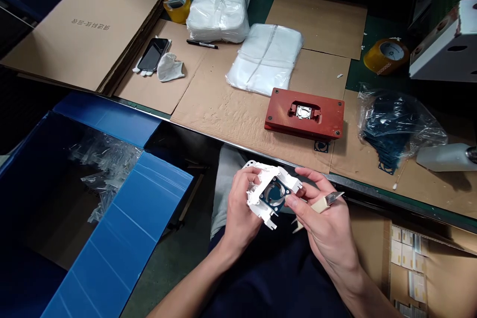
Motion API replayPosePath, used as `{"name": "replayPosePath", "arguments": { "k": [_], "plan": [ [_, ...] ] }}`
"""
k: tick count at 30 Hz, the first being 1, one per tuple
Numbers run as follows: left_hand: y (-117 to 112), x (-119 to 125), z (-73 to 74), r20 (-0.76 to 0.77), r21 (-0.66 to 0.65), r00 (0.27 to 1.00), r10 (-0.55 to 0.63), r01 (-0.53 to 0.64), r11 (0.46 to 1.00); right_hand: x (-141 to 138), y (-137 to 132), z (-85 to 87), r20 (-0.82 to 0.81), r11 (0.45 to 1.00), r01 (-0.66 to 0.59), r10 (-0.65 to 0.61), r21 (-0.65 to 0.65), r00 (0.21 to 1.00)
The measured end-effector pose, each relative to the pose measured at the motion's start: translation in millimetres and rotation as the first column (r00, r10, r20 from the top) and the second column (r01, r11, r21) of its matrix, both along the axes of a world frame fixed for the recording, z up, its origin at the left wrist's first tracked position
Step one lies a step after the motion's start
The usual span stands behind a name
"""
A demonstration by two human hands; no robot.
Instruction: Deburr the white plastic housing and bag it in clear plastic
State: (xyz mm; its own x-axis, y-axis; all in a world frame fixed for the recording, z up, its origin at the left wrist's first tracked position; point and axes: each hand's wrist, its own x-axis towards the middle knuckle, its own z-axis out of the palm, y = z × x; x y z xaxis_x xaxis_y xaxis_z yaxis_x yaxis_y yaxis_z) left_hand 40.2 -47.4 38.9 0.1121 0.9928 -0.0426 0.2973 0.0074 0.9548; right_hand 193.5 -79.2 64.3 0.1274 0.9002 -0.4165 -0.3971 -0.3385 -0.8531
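Observation:
My left hand (243,203) grips a white plastic housing (265,179) above my lap. A dark blue square sticker with a round cut-out pattern (275,194) lies on the housing's face. My right hand (328,223) has its thumb at the sticker's right edge and its fingers behind the housing. Tucked in that same hand is a cream-handled knife (319,204), its pointed metal blade facing up and right. Part of the knife's handle is hidden by the thumb.
On the bench stand a red fixture (303,126), stacked white plastic bags (266,57) and bagged dark blue stickers (391,124). A white bottle (445,157) lies at right. A phone (153,53) rests on gloves. At left are cardboard sheets (89,35) and a blue bin (149,198).

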Motion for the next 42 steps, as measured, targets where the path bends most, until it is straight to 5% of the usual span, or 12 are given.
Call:
{"name": "replayPosePath", "arguments": {
  "k": [15,22,27,29,31,35,38,42],
  "plan": [
    [1,1,-0.5,-0.022,0.014,1.0,-0.005,0.006,1.0,0,3,-0.3,0.046,0.999,-0.024,0.025,-0.027,0.999],
    [2,0,-2.1,-0.07,0.033,0.997,-0.021,0.023,0.999,-8,11,3.5,0.252,0.996,-0.052,0.069,-0.077,0.965],
    [5,-1,1.2,0.122,-0.154,0.991,0.052,-0.033,0.987,10,10,-14.0,0.273,0.998,0.042,-0.053,0.044,0.96],
    [7,0,2.9,0.31,-0.34,0.938,0.153,-0.041,0.94,23,6,-28.1,0.299,0.986,0.145,-0.164,0.085,0.94],
    [10,6,2.7,0.504,-0.502,0.818,0.278,0.015,0.865,34,1,-42.2,0.241,0.989,0.133,-0.144,0.062,0.96],
    [25,28,-2.0,0.699,-0.555,0.609,0.375,0.131,0.821,45,-2,-56.3,-0.028,0.991,0.118,-0.12,-0.055,0.992],
    [38,46,-5.7,0.754,-0.525,0.563,0.339,0.206,0.826,61,16,-43.3,-0.023,0.967,0.254,-0.253,0.034,0.967],
    [42,45,-15.2,0.728,-0.583,0.607,0.32,0.3,0.755,114,65,1.5,0.248,0.929,0.208,-0.289,0.307,0.925]
  ]
}}
